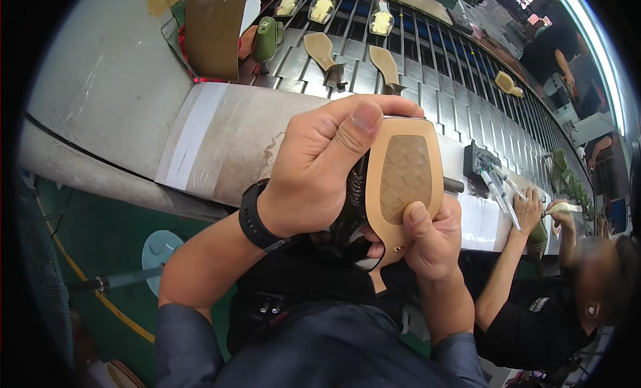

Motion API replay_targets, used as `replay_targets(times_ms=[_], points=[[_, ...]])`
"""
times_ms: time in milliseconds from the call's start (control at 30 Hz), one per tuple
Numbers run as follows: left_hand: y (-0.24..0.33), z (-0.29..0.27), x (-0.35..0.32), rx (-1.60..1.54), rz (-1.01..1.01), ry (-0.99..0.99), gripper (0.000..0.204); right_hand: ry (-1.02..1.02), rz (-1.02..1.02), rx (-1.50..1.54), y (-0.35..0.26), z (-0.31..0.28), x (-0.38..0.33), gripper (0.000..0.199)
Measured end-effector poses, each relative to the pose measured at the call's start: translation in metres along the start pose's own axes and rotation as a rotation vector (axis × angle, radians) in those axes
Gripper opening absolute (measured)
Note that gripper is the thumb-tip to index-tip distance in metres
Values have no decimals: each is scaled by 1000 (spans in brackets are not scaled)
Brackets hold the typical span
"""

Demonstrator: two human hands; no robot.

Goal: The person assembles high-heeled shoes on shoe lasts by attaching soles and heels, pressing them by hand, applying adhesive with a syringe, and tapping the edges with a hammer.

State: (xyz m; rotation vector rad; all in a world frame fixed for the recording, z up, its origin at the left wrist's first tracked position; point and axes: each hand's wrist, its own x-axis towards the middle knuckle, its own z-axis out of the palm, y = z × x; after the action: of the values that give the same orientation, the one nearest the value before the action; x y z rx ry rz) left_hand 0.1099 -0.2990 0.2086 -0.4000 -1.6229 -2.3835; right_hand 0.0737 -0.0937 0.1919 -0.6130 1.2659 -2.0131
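Left hand [314, 167], right hand [434, 244] gripping tan sole [404, 171] on dark shoe [356, 194] over tabletop's [237, 134] near edge; sole laid on, bond unclear

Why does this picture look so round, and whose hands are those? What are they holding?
The hands belong to the person wearing the camera on their head. Its wide, curved lens looks down and bends straight edges. Their bare left hand, with a black wristband, and bare right hand hold a flat tan shoe sole with a brown diamond-patterned panel. Nearby is a pale, stained worktable. Beyond it, a silver metal slatted conveyor carries more shoe parts, such as curved tan soles with dark heels. At right, another person in a black shirt works too.
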Motion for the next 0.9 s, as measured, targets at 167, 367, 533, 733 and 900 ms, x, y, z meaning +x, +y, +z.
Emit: replay_targets(times_ms=[167, 367, 533, 733, 900], points=[[-5, 0, -4, 104, 74, 14, 58, 9, 0, -33, -1, 1, -1, 44], [-4, -8, 0, 125, 78, -82, 59, 45, -21, -59, -4, 7, -2, 41], [5, -8, -9, 121, 80, -158, 60, 60, -7, -91, -14, 10, -6, 38], [26, 8, -41, 140, 56, 104, 38, -67, 41, -254, -7, 31, -24, 29], [63, 5, -69, 181, 9, 253, 38, -83, -116, -304, 15, 41, -36, 23]])
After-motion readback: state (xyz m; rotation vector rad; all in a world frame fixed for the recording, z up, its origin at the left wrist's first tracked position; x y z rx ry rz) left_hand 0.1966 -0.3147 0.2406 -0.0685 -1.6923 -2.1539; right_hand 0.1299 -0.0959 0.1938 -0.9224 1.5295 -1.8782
